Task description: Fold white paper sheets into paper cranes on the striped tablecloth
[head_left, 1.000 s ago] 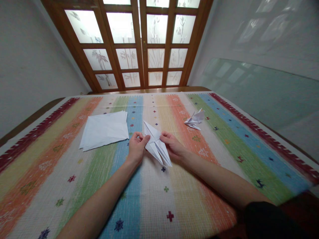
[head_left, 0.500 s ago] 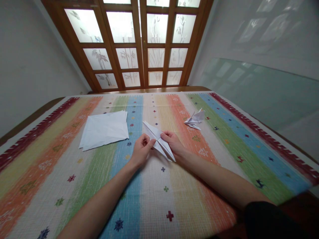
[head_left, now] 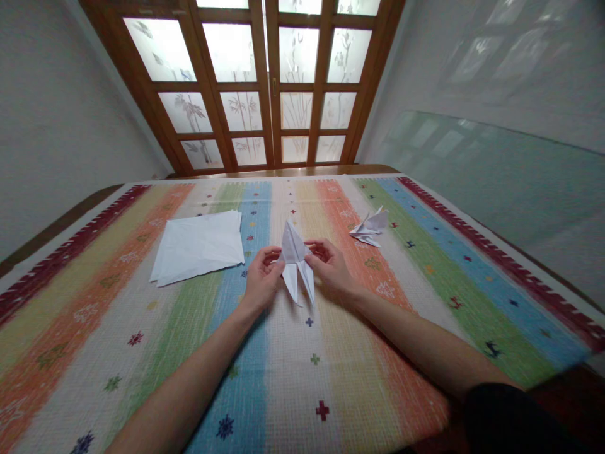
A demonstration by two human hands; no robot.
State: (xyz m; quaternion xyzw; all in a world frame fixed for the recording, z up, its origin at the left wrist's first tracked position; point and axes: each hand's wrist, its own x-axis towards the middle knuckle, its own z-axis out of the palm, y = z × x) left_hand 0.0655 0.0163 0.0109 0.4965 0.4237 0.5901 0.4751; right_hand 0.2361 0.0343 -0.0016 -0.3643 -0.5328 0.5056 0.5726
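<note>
A folded white paper piece (head_left: 293, 246) is held between both hands over the middle of the table. Its pointed top faces away from me, and two narrow legs hang toward me with a gap between them. My left hand (head_left: 263, 272) pinches its left edge between thumb and fingers. On the opposite edge, my right hand (head_left: 329, 263) grips it the same way, fingers curled behind. Beyond my right hand lies a finished-looking folded paper figure (head_left: 371, 226) with pointed ends. Left of my left hand rests a small stack of white paper sheets (head_left: 201, 247).
A striped tablecloth (head_left: 198, 353) with small printed figures covers the table. Wooden doors with glass panes (head_left: 271, 82) stand past the far edge. Pale walls rise on both sides, with a glass panel (head_left: 496, 170) on the right.
The folded paper has turned from a slant to nearly upright, its tip now pointing away from me. Its two legs have spread apart, and both hands have shifted to its side edges.
</note>
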